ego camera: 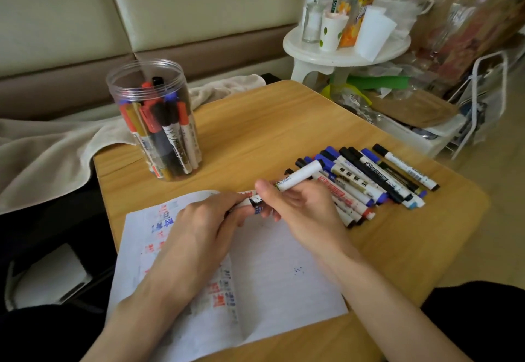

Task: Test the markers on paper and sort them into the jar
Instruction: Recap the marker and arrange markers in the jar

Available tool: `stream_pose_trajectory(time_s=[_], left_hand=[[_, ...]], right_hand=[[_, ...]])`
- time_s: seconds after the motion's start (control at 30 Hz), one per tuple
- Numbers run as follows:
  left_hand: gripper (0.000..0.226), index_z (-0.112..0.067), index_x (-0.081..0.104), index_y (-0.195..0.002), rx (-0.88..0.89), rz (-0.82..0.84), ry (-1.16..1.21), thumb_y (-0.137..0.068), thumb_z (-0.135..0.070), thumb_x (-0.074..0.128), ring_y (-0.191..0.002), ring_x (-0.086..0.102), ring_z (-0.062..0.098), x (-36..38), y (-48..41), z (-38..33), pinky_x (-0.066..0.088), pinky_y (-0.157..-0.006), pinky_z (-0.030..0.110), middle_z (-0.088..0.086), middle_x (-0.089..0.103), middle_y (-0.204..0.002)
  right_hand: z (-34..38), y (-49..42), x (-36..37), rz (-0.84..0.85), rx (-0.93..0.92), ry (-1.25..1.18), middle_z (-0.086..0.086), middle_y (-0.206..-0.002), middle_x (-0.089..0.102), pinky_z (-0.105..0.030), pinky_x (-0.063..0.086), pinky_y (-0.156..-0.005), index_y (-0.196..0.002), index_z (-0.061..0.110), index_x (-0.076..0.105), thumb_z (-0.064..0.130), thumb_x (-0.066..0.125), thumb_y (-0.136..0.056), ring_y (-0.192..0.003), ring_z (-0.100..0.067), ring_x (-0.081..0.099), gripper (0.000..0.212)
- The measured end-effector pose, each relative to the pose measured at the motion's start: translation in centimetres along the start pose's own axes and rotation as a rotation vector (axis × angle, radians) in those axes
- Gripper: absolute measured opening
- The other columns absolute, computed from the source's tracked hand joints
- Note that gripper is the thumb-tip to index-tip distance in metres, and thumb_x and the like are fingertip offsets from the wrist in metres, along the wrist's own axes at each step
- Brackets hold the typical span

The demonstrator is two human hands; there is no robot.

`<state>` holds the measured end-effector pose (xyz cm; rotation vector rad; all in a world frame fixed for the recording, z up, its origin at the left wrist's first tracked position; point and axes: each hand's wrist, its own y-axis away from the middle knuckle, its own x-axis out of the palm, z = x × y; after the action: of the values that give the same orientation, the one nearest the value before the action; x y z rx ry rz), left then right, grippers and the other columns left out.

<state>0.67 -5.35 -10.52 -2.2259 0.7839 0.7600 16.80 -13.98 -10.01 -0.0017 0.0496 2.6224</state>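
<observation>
A wooden table [255,122] stands before cream padded panels [184,0] with a brown band [71,83] below. A beige blanket [42,157] lies at the left. At the right, a white round side table [341,51] carries bottles and cups. The floor [497,191] is pale beige.

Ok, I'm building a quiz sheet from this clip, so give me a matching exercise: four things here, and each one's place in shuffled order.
Things:
1 jar
2 loose markers
3 paper
4 white marker

Places:
A flat on the near side of the table
B gripped by left hand and right hand
C upright near the table's far left corner
D piled to the right of the hands

Pairs: 1-C, 2-D, 3-A, 4-B
</observation>
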Motion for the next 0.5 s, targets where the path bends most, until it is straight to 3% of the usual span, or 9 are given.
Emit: stream_pose_trajectory(time_s=[0.07, 0.2, 0.3, 0.37, 0.4, 0.5], left_hand=[[0.025, -0.056, 0.054, -0.082, -0.028, 0.003, 0.024, -0.102, -0.041, 0.051, -0.071, 0.055, 0.010, 0.0, -0.1, 0.5, 0.039, -0.065, 0.018, -0.016, 0.058, -0.075], [0.024, -0.033, 0.064, -0.082, -0.069, 0.016, 0.016, -0.100, -0.041, 0.049, -0.071, 0.058, 0.014, 0.1, -0.2, 0.9, 0.044, -0.069, 0.027, -0.009, 0.061, -0.072], [0.028, -0.043, 0.062, -0.078, -0.167, -0.046, 0.009, -0.103, -0.041, 0.050, -0.073, 0.062, 0.011, -1.9, -0.1, 2.5, 0.048, -0.074, 0.031, -0.011, 0.066, -0.073], [0.027, -0.046, 0.062, -0.080, -0.202, -0.050, 0.006, -0.103, -0.049, 0.047, -0.078, 0.066, 0.012, -3.3, 0.1, 3.2, 0.052, -0.076, 0.038, -0.011, 0.069, -0.080], [0.027, -0.043, 0.064, -0.084, -0.203, -0.035, 0.013, -0.103, -0.052, 0.046, -0.079, 0.066, 0.011, -3.5, 0.2, 3.1, 0.052, -0.076, 0.038, -0.011, 0.069, -0.081], [0.030, -0.032, 0.069, -0.094, -0.191, -0.016, -0.030, -0.096, -0.052, 0.047, -0.084, 0.064, 0.006, -2.9, 0.5, 1.7, 0.047, -0.075, 0.017, -0.015, 0.071, -0.085]], right_hand=[[-0.2, -0.2, 0.0, 0.002, 0.007, -0.002, -0.004, -0.072, 0.074, -0.026, 0.055, -0.071, -0.089, 0.004, 0.077, 0.035, 0.075, -0.094, -0.070, -0.011, 0.068, 0.032], [0.1, -0.1, 0.4, 0.008, 0.003, -0.008, -0.005, -0.078, 0.077, -0.031, 0.060, -0.079, -0.092, 0.007, 0.078, 0.032, 0.075, -0.094, -0.077, -0.016, 0.073, 0.025], [1.3, -0.9, -2.2, -0.212, -0.003, -0.155, -0.004, -0.086, 0.080, -0.023, 0.059, -0.079, -0.102, 0.005, 0.076, 0.025, 0.073, -0.095, -0.082, -0.014, 0.075, 0.021], [2.1, -1.1, -4.0, -0.304, -0.045, -0.107, -0.003, -0.086, 0.079, -0.020, 0.059, -0.080, -0.103, 0.008, 0.076, 0.027, 0.072, -0.096, -0.084, -0.014, 0.075, 0.020], [2.1, -0.8, -4.0, -0.273, -0.052, -0.058, -0.005, -0.085, 0.078, -0.018, 0.059, -0.078, -0.103, 0.009, 0.076, 0.028, 0.072, -0.097, -0.083, -0.014, 0.075, 0.020], [0.8, 0.3, -1.6, -0.136, -0.056, 0.046, -0.012, -0.083, 0.075, -0.020, 0.058, -0.069, -0.102, 0.005, 0.072, 0.023, 0.070, -0.097, -0.073, -0.012, 0.073, 0.020]])
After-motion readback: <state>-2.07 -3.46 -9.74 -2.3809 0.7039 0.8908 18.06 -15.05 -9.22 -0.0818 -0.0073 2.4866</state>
